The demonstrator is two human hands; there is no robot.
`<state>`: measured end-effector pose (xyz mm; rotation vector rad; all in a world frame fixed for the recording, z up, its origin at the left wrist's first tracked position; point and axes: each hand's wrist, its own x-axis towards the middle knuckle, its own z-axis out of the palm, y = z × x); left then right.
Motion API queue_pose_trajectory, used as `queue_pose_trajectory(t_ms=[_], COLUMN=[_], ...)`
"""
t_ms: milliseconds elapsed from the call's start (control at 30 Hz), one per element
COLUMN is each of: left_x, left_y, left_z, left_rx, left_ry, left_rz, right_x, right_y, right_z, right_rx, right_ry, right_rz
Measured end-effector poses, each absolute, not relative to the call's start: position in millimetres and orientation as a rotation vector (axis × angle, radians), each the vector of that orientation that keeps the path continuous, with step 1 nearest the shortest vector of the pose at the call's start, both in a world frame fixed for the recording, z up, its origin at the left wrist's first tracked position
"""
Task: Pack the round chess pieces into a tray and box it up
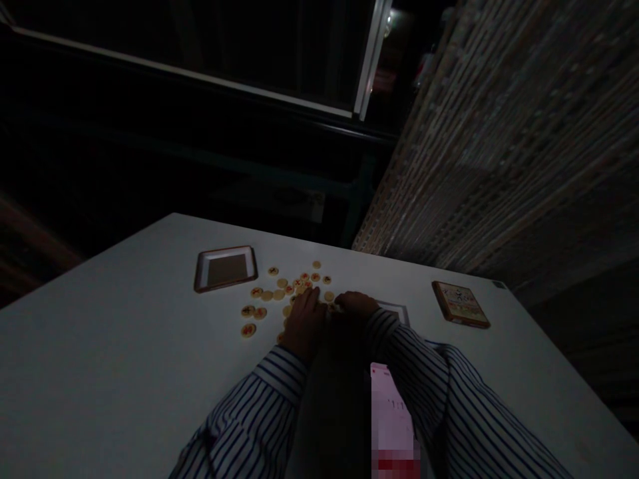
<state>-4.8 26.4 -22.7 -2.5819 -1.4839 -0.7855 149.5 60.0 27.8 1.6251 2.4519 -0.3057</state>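
Round xiangqi pieces (278, 295), pale wood-coloured with red or black characters, lie scattered on the white table (150, 346). Some are face down. My left hand (305, 322) rests over the right part of the spread, fingers stretched forward among the pieces and partly covering several. Close to its right, my right hand (355, 306) has its fingers curled together beside a piece at the fingertips. What they hold, if anything, is too dark to make out. A single piece (329, 297) lies just beyond the gap between both hands.
An open box tray (200, 274) sits at the back left. A box lid with printed artwork (462, 305) lies at the right. Partly behind my right wrist is a grey-edged flat item (399, 310). A pink-white screen or sheet (389, 406) shows below. A bead curtain (479, 146) hangs behind.
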Motion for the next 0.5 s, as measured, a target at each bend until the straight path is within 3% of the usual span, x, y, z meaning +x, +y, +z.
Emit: queue_pose_trajectory(t_ms=[500], left_x=[-0.8], left_y=[21.8], left_z=[-13.4], left_rx=[-2.556], left_ry=[-1.541], left_rz=[-0.700], right_x=[141.5], right_y=[62.5], right_z=[27.2], right_rx=[1.655], right_ry=[2.415], right_rz=[-0.251])
